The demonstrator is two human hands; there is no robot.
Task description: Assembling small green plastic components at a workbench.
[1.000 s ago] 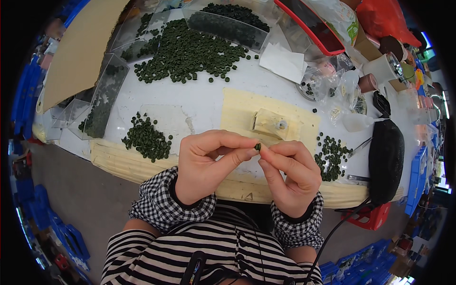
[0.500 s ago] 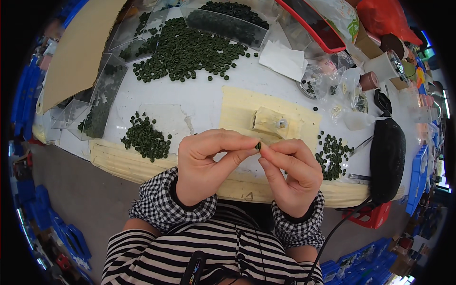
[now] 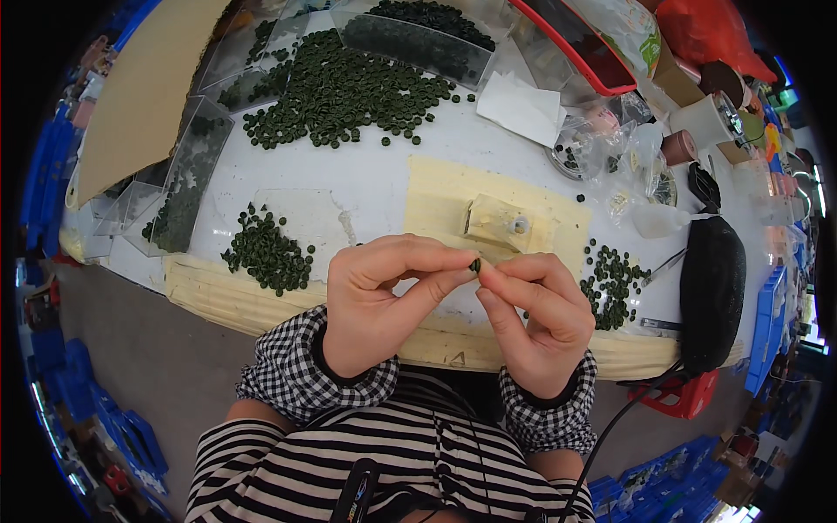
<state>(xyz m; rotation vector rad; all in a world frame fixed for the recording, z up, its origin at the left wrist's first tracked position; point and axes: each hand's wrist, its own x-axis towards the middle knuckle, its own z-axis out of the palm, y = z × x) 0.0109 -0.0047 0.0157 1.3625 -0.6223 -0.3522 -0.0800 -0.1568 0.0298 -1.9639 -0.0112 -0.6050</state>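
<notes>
Between the thumb and forefinger of my left hand (image 3: pixel 379 301) is a small dark green round piece (image 3: pixel 475 265), held on its edge. My right hand (image 3: pixel 545 314) meets it from the other side, its fingertips against the piece and its fingers bent together. Whether the right fingers pinch something of their own is too small to make out. Just beyond my hands stands a small block-shaped fixture (image 3: pixel 497 222), wrapped in yellowish tape with a pale round nub. Loose green pieces lie in a pile left of my hands (image 3: pixel 268 253) and a scattered pile on the right (image 3: pixel 610 288).
A large heap of green pieces (image 3: pixel 336 87) lies at the back, by clear plastic trays (image 3: pixel 418 48). Cardboard (image 3: pixel 144 96) leans at left. White paper (image 3: pixel 520 109), a red-framed phone (image 3: pixel 602 74), plastic bags, tweezers (image 3: pixel 667 266) and a black pouch (image 3: pixel 711 292) are at right.
My hands stay almost in place, fingertips together. The green piece between them has shifted up very slightly and turned a little.
</notes>
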